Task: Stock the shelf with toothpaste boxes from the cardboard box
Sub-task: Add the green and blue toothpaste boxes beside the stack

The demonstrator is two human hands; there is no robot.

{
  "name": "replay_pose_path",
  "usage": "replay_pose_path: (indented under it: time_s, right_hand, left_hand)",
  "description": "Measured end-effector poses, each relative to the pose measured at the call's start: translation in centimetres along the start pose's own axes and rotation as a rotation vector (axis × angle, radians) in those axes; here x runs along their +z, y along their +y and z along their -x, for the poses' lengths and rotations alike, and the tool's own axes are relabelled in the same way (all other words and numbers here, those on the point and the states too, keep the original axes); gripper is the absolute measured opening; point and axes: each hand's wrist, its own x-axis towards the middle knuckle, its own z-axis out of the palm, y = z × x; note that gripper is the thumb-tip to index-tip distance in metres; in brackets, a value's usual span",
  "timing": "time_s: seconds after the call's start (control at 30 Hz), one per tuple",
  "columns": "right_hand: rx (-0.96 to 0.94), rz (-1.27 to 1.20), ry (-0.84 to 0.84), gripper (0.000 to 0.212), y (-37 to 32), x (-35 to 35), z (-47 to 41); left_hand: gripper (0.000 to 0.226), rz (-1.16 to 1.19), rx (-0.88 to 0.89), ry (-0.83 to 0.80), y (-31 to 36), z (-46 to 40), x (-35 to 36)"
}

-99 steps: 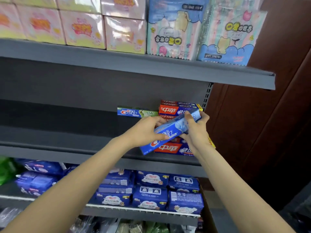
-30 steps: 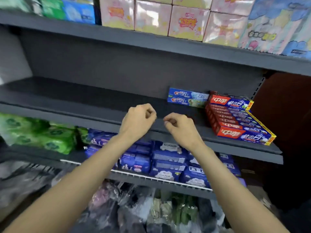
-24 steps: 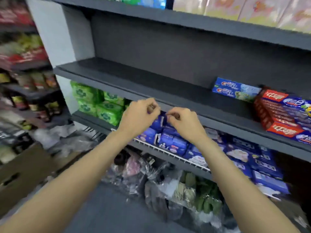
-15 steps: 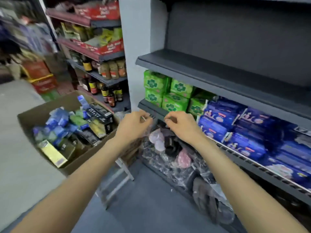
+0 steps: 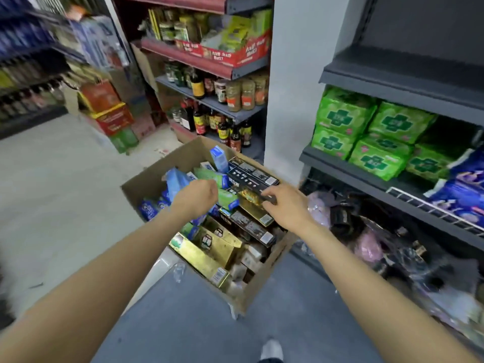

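Shop aisle, grey floor, dark grey metal shelving (image 5: 400,82) at right with green soft packs (image 5: 366,132) on a lower tier. Open brown cardboard box (image 5: 146,179) just left of it, raised on a pale stand, heaped with long card toothpaste boxes: blue (image 5: 174,184), green (image 5: 225,199), gold (image 5: 201,258), black (image 5: 251,178). Left hand (image 5: 195,196) over the blue cartons, fingers curled under; whether gripping anything, cannot tell. Right hand (image 5: 284,203) loosely spread, fingertips touching a black carton, nothing pinched. By the look of it, at the fetching step: no carton lifted yet, many left in the box, so stocking likely far from finished.
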Motion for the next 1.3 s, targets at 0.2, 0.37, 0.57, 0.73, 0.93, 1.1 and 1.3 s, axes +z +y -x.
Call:
replay_pose_path:
  time_s: [0.2,0.37,0.57,0.73,0.93,1.1,1.3]
  right_hand:
    - [0.019,0.044,0.007,0.052,-1.1,4.7,-7.6]
    - [0.031,0.230,-0.153,0.068,-1.7,8.7,-12.0]
    - [0.068,0.429,-0.146,0.070,-1.7,12.3,-13.3]
    - [0.116,0.361,-0.131,0.051,-2.2,11.8,-13.6]
    - [0.297,0.044,-0.086,0.044,-3.5,10.6,-13.5]
    - [0.603,-0.640,0.258,0.035,-4.8,8.2,-13.4]
    - [0.711,-1.057,0.626,0.015,-6.8,2.7,-10.6]
  left_hand:
    - [0.053,-0.200,0.009,-0.238,-4.8,-6.6,0.8]
    - [0.067,-0.169,0.015,-0.331,-7.2,-11.4,2.2]
    - [0.079,-0.267,0.207,-0.325,-7.8,-15.7,3.9]
    - [0.062,-0.443,0.346,-0.231,-8.5,-18.0,3.5]
    - [0.039,-0.188,0.434,-0.305,-11.3,-19.2,2.4]
    - [0.025,0.245,0.571,-0.123,-12.2,-18.3,-0.7]
    - [0.060,0.431,0.675,0.068,-4.6,-15.6,-5.0]
